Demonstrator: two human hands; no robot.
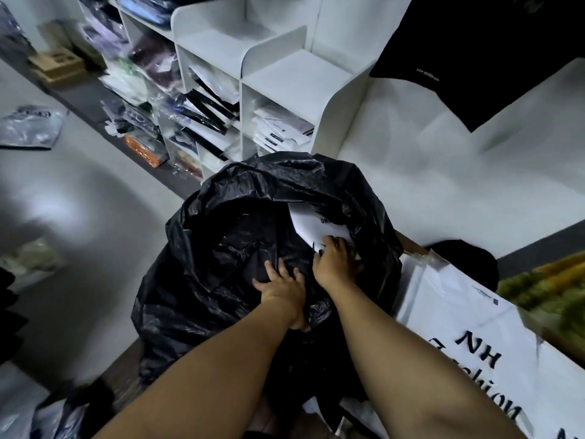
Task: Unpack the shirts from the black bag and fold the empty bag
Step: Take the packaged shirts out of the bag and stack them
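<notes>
The black bag (240,223) fills the middle of the frame, its mouth gaping upward and its plastic crumpled. Inside the mouth, the fingers (330,241) of the right hand (335,261) are curled round the lower edge of a white packed shirt (318,224) that leans against the bag's far right wall. Just left of it and almost touching, the left hand (283,288) lies with its fingers (271,270) spread and straight, pressing on the black plastic at the near side of the opening; it grips nothing.

A white printed bag (468,324) with dark letters lies at the lower right, touching the black bag's side. A white shelf unit (285,71) stuffed with packed clothes stands at upper centre. A black garment (468,55) hangs at upper right.
</notes>
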